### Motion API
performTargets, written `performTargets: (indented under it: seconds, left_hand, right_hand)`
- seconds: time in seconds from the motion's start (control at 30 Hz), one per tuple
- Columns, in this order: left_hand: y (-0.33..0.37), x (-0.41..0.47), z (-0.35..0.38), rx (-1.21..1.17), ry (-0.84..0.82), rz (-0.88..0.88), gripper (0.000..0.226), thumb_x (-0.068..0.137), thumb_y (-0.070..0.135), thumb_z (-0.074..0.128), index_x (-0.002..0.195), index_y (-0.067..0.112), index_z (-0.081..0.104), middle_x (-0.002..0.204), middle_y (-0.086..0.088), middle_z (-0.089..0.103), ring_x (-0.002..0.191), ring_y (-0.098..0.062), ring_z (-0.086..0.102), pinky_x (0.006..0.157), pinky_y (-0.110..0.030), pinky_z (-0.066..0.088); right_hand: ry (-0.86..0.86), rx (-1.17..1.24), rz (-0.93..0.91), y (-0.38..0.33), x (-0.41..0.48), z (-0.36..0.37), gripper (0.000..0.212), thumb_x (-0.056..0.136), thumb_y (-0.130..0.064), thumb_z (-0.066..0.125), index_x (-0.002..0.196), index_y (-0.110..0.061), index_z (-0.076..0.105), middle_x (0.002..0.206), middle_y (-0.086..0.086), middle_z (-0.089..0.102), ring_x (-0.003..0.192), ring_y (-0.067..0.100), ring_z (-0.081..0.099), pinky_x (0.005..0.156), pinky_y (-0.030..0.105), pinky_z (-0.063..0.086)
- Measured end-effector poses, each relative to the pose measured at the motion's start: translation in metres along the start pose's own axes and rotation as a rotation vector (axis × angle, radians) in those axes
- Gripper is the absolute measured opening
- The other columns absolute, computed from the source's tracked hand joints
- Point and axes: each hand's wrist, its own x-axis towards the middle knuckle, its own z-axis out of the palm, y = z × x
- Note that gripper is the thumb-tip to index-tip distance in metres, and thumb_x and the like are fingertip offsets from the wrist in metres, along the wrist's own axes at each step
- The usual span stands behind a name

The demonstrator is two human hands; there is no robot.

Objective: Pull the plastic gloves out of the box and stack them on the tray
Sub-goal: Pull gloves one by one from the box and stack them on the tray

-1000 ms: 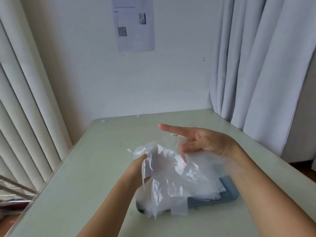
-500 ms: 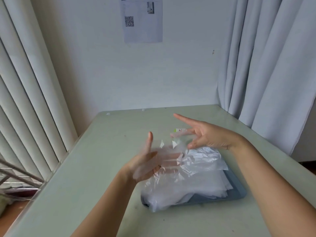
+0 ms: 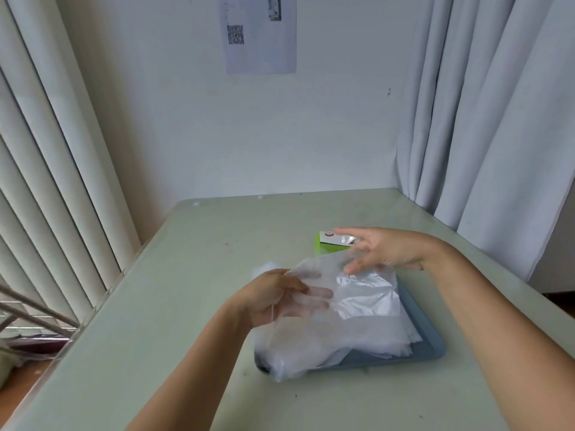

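A blue tray (image 3: 431, 348) lies on the table to the right of centre, under a pile of clear plastic gloves (image 3: 367, 325) that spills over its left edge. My left hand (image 3: 270, 298) grips the top glove at the left side of the pile, thumb above the film and fingers showing through it from below. My right hand (image 3: 384, 250) hovers over the far edge of that glove with its fingers spread, holding nothing. Behind the right hand stands the green and white glove box (image 3: 325, 244), partly hidden by the fingers.
The pale green table (image 3: 186, 306) runs back to a white wall. Vertical blinds hang along the left, with a metal rack (image 3: 28, 318) below the table's left edge. Grey curtains (image 3: 485, 135) close off the right side.
The crumpled glove held up between both hands has been spread and lowered onto the pile. My right hand has let go and opened. The box has come into view.
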Motion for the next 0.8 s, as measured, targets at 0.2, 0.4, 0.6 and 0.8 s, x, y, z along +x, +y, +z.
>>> performTargets:
  seconds: [0.2, 0.4, 0.6, 0.8]
  left_hand:
    - [0.009, -0.005, -0.003, -0.100, -0.068, 0.127, 0.052, 0.095, 0.000, 0.035, 0.139, 0.027, 0.042, 0.123, -0.018, 0.063, 0.088, -0.031, 0.069, 0.052, -0.022, 0.053]
    - [0.012, -0.011, 0.000, 0.082, -0.018, -0.024, 0.040, 0.096, -0.005, 0.037, 0.127, 0.014, 0.054, 0.108, -0.015, 0.067, 0.064, -0.017, 0.067, 0.049, -0.020, 0.048]
    - [0.009, -0.009, -0.009, 0.613, 0.273, -0.186, 0.015, 0.092, 0.011, 0.055, 0.096, 0.002, 0.066, 0.076, -0.008, 0.072, 0.057, -0.020, 0.057, 0.044, -0.020, 0.036]
    - [0.013, -0.005, -0.010, 0.665, 0.435, -0.149, 0.030, 0.084, 0.016, 0.070, 0.113, 0.017, 0.061, 0.093, -0.010, 0.074, 0.070, -0.025, 0.071, 0.072, -0.030, 0.059]
  right_hand:
    - [0.053, 0.476, -0.015, 0.025, 0.003, -0.002, 0.069, 0.064, -0.018, 0.078, 0.129, -0.011, 0.055, 0.110, 0.009, 0.068, 0.091, 0.017, 0.066, 0.085, 0.029, 0.054]
    - [0.056, 0.478, -0.026, 0.040, -0.002, 0.005, 0.050, 0.079, 0.007, 0.065, 0.125, -0.011, 0.055, 0.094, 0.006, 0.071, 0.080, 0.016, 0.068, 0.071, 0.020, 0.056]
    - [-0.028, 0.151, 0.102, 0.058, -0.002, 0.024, 0.068, 0.081, 0.005, 0.068, 0.139, -0.016, 0.039, 0.097, 0.011, 0.073, 0.078, 0.014, 0.068, 0.065, 0.022, 0.052]
    - [0.085, -0.106, 0.029, 0.043, 0.007, 0.028, 0.097, 0.054, -0.058, 0.080, 0.137, -0.037, 0.036, 0.093, -0.005, 0.075, 0.088, 0.011, 0.069, 0.097, 0.032, 0.047]
